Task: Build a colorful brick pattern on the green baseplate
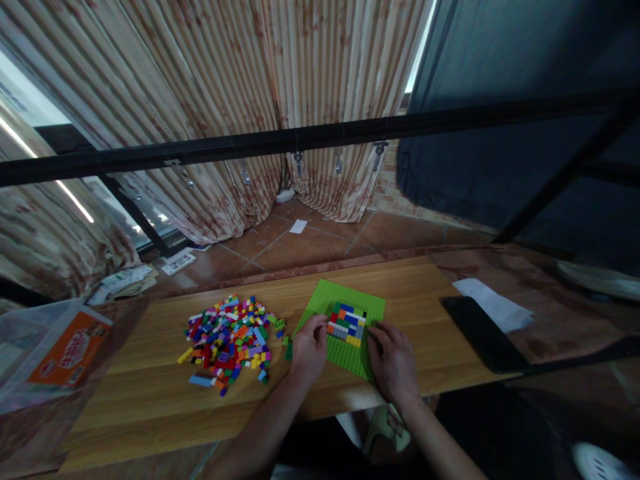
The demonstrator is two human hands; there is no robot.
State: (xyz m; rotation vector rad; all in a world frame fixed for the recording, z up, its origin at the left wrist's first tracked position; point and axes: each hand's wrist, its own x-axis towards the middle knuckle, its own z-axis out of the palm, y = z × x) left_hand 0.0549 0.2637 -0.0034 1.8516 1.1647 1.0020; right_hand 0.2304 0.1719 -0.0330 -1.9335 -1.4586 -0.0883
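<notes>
A green baseplate lies on the wooden table, with a small patch of coloured bricks built on its middle. My left hand rests on the plate's left edge, its fingers curled and the fingertips touching the left side of the brick patch. Over the plate's right front part lies my right hand, fingers bent, tips at the right side of the patch. Whether either hand pinches a brick is hidden by the fingers. A heap of loose coloured bricks lies left of the plate.
A black flat device and a white paper lie on the right of the table. An orange-printed plastic bag sits at the left end. A black bar crosses above; curtains and tiled floor lie beyond.
</notes>
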